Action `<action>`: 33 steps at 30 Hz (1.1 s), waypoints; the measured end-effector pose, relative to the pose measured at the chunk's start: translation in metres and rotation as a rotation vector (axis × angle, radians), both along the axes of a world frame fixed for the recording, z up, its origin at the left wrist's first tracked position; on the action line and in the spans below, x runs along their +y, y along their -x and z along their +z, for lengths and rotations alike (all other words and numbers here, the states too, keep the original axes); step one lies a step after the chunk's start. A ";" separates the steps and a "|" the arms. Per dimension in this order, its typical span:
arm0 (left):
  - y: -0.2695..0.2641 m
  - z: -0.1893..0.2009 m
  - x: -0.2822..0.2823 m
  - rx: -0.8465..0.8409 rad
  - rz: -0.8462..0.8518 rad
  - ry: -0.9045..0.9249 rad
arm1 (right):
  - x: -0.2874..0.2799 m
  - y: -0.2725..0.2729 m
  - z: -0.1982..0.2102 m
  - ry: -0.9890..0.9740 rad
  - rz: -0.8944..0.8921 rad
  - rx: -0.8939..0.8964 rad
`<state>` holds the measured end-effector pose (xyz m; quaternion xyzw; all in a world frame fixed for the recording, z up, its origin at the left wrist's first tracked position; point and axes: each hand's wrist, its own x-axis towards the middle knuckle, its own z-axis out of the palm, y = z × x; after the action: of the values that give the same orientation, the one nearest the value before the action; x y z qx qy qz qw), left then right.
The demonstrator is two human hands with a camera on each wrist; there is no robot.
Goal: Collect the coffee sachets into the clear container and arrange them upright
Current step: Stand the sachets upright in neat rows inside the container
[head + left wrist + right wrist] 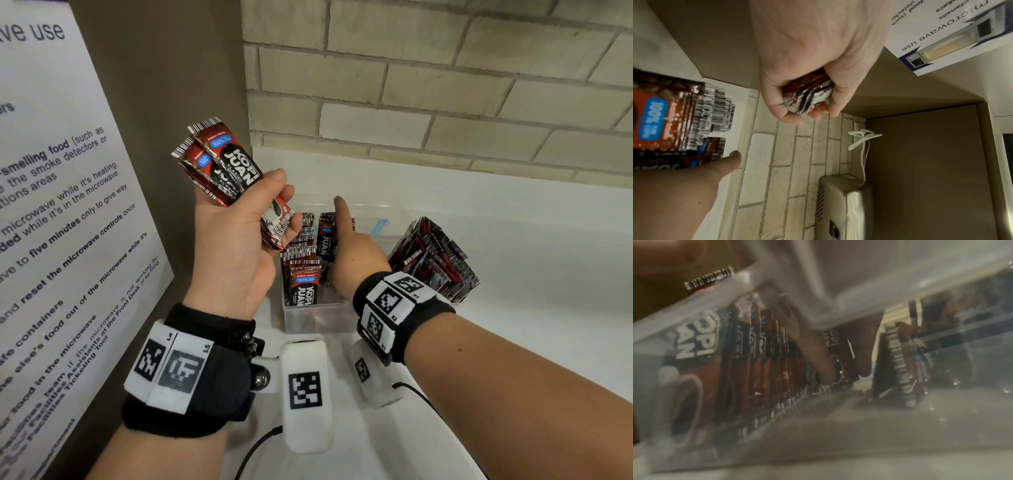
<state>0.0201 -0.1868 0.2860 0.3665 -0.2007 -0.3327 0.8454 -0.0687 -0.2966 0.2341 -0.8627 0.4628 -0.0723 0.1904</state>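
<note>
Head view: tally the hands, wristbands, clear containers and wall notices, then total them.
Hands: 2 (left hand, gripping sachets; right hand)
Wristbands: 2
Container: 1
Notice: 1
Total: 6

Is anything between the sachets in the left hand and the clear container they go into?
Yes. The right hand is down inside the clear container, fingers among the standing sachets, below the left hand and its bundle.

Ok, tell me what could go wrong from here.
1. The left hand holds its bundle of sachets fanned out; one could slip loose.
2. The right hand is among the upright sachets in the container; pulling out might tip the rows.
3. The pile leans against the container's outside and may slide.
</note>
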 end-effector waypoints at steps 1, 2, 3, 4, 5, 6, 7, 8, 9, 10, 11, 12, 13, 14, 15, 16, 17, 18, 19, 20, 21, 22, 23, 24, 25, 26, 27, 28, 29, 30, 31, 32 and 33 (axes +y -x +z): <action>0.000 0.000 0.000 -0.001 0.003 0.000 | 0.000 0.000 0.000 -0.002 -0.003 0.002; 0.000 0.000 0.000 0.000 0.005 0.000 | 0.000 0.000 0.000 -0.003 -0.007 0.003; 0.000 0.001 0.000 0.001 0.006 0.000 | -0.001 -0.001 0.001 -0.001 -0.009 0.004; 0.000 0.000 0.000 0.003 0.006 0.002 | -0.001 -0.001 0.001 0.004 -0.010 0.006; 0.001 0.000 0.000 0.005 0.004 0.002 | -0.001 -0.001 0.001 0.010 -0.011 0.010; 0.001 0.000 0.000 0.006 0.002 0.001 | -0.001 -0.001 0.001 0.014 -0.012 0.013; 0.001 0.000 0.000 0.006 0.001 -0.002 | -0.001 -0.001 0.001 0.016 -0.014 0.015; 0.001 0.000 0.000 0.005 0.001 -0.003 | -0.001 -0.001 0.001 0.017 -0.017 0.013; 0.001 -0.001 0.000 0.004 0.000 -0.005 | -0.001 -0.001 0.000 0.017 -0.021 0.011; 0.001 0.000 0.000 0.004 -0.001 -0.006 | -0.001 0.000 0.000 0.016 -0.023 0.005; 0.001 0.000 0.000 0.005 0.000 -0.007 | -0.001 0.000 0.000 0.016 -0.025 -0.002; 0.001 0.000 0.000 0.008 0.001 -0.007 | 0.000 0.001 0.000 0.021 -0.025 -0.008; 0.001 0.000 0.000 0.010 0.002 -0.007 | 0.001 0.002 0.000 0.030 -0.024 -0.013; 0.001 0.000 -0.001 0.011 0.001 -0.008 | 0.001 0.002 0.000 0.041 -0.020 -0.018; 0.001 0.000 -0.001 0.010 0.001 -0.009 | 0.002 0.002 0.000 0.052 -0.014 -0.021; 0.001 0.000 -0.001 0.009 0.002 -0.010 | 0.003 0.003 0.000 0.061 -0.009 -0.022; 0.000 0.000 -0.001 0.009 0.003 -0.011 | 0.003 0.003 0.000 0.066 -0.007 -0.022; 0.000 -0.001 -0.001 0.009 0.004 -0.012 | 0.003 0.002 -0.001 0.069 -0.007 -0.024; 0.000 -0.001 -0.001 0.010 0.005 -0.014 | 0.003 0.002 -0.001 0.071 -0.006 -0.029; 0.000 -0.001 -0.001 0.011 0.005 -0.015 | 0.003 0.002 -0.002 0.076 -0.006 -0.033; 0.000 -0.001 -0.001 0.014 0.005 -0.017 | 0.002 0.002 -0.002 0.078 -0.005 -0.034; 0.000 -0.001 -0.001 0.016 0.004 -0.017 | 0.001 0.003 -0.003 0.074 -0.004 -0.035; 0.000 -0.001 -0.001 0.018 0.002 -0.016 | 0.001 0.003 -0.003 0.065 -0.003 -0.036; 0.000 -0.001 -0.001 0.021 -0.001 -0.014 | 0.000 0.004 -0.003 0.055 -0.002 -0.039; 0.000 -0.001 -0.001 0.026 -0.005 -0.015 | 0.000 0.004 -0.004 0.047 -0.004 -0.045; 0.000 0.000 -0.001 0.032 -0.009 -0.016 | -0.001 0.005 -0.004 0.045 -0.009 -0.054; 0.000 0.000 0.000 0.037 -0.014 -0.017 | -0.002 0.006 -0.004 0.044 -0.014 -0.061; 0.000 0.000 0.000 0.041 -0.025 -0.022 | -0.002 0.006 -0.004 0.044 -0.017 -0.063; 0.000 0.001 0.000 0.041 -0.041 -0.030 | -0.003 0.007 -0.003 0.042 -0.019 -0.060; 0.000 0.001 0.000 0.044 -0.060 -0.043 | -0.003 0.008 -0.003 0.040 -0.022 -0.057; 0.000 0.001 0.000 0.052 -0.079 -0.055 | -0.003 0.008 -0.003 0.039 -0.028 -0.055; 0.000 0.000 0.000 0.063 -0.095 -0.066 | -0.003 0.009 -0.003 0.037 -0.035 -0.058; 0.000 -0.001 -0.001 0.070 -0.109 -0.077 | -0.003 0.009 -0.003 0.033 -0.043 -0.059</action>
<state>0.0198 -0.1876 0.2852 0.3753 -0.1776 -0.3985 0.8178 -0.0777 -0.2998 0.2313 -0.8532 0.4740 -0.1096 0.1881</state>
